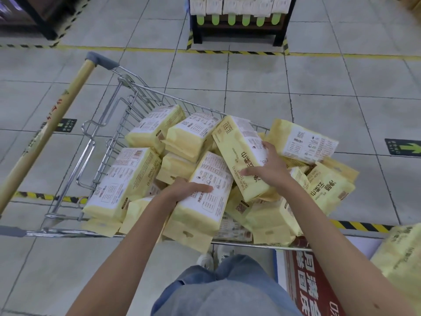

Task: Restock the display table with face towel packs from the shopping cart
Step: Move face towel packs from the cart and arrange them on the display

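A wire shopping cart (pixel 107 144) stands in front of me, heaped with several pale yellow face towel packs. My left hand (pixel 186 188) grips one pack (pixel 205 201) by its left edge, thumb lying across its white label. My right hand (pixel 268 165) grips another pack (pixel 237 151), tilted on top of the pile, fingers wrapped over its right edge. Both packs still touch the heap. At the lower right edge, more yellow packs (pixel 401 254) lie on the display table, which has a red sign (pixel 305 286) on its front.
The cart's wooden handle (pixel 45 133) slants away at the left. A dark display stand (pixel 239 26) with white packs sits across the tiled aisle. Yellow-black hazard tape marks the floor. My jeans and shoes show below the cart.
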A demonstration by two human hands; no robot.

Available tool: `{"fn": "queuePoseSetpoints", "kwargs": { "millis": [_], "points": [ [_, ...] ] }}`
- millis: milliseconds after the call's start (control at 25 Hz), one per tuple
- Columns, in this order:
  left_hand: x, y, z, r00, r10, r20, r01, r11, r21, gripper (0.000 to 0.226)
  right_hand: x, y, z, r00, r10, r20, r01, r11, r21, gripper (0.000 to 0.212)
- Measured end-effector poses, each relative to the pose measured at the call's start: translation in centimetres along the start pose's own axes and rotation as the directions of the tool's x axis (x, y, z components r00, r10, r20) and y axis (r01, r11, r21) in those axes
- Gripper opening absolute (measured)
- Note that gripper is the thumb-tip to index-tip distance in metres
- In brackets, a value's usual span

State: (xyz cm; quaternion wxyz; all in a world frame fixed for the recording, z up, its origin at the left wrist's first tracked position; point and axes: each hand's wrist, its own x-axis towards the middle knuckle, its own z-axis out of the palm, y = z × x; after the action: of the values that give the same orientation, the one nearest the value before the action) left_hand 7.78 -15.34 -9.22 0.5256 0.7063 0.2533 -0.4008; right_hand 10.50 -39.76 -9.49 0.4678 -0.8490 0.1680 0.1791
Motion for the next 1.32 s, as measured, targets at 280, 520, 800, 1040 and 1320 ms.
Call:
{"fn": "queuePoseSetpoints", "kwargs": {
  "millis": [280, 520, 800, 1040, 1320],
  "points": [
    [-3.2, -1.0, -0.7, 0.990, 0.130, -0.062, -0.132, 0.991, -0.030, 0.090, -4.7, 0.1, -1.4, 1.000, -0.009, -0.027, 0.020, 0.920, 0.393, 0.106],
    [-4.5, -0.8, -2.7, 0.964, 0.265, 0.030, -0.259, 0.956, -0.141, 0.103, -8.9, 0.0, -1.0, 0.985, 0.044, -0.169, 0.053, 0.845, 0.532, 0.103],
    [-4.3, -1.1, -6.0, 0.912, 0.325, 0.249, -0.284, 0.940, -0.188, 0.098, -18.0, -0.3, 3.7, 0.914, 0.176, -0.365, 0.115, 0.751, 0.651, 0.097],
    [-6.6, -2.4, -4.7, 0.806, 0.296, 0.513, -0.275, 0.954, -0.118, 0.050, -27.1, 2.5, 9.1, 0.806, 0.373, -0.459, 0.157, 0.613, 0.774, 0.093],
    [-11.6, -6.9, 5.2, 0.661, 0.111, 0.742, -0.378, 0.904, 0.201, 0.074, -40.2, 8.9, 16.1, 0.554, 0.671, -0.493, 0.279, 0.408, 0.869, 0.105]
  ]
}}
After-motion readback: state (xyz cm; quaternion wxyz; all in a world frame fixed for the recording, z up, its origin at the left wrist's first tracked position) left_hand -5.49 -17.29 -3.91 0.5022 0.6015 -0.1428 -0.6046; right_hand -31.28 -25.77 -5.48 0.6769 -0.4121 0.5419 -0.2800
